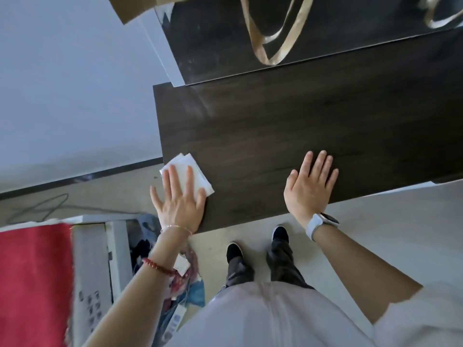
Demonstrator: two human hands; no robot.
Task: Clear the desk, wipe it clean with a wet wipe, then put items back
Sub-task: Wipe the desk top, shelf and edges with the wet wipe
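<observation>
A dark wood desk (288, 126) fills the middle of the head view. A folded white wet wipe (186, 170) lies on its near left corner. My left hand (179, 199) presses flat on the wipe with fingers spread, covering its near part. My right hand (310, 186) rests flat on the bare desk top near the front edge, fingers apart, with nothing under it. A light watch sits on that wrist.
A dark bag with gold ribbon handles (278, 33) stands on the raised back part of the desk. A white wall (75, 83) is at the left. On the floor at lower left are a red cloth (32, 284), a white box (95, 271) and a heap of clutter (185, 284).
</observation>
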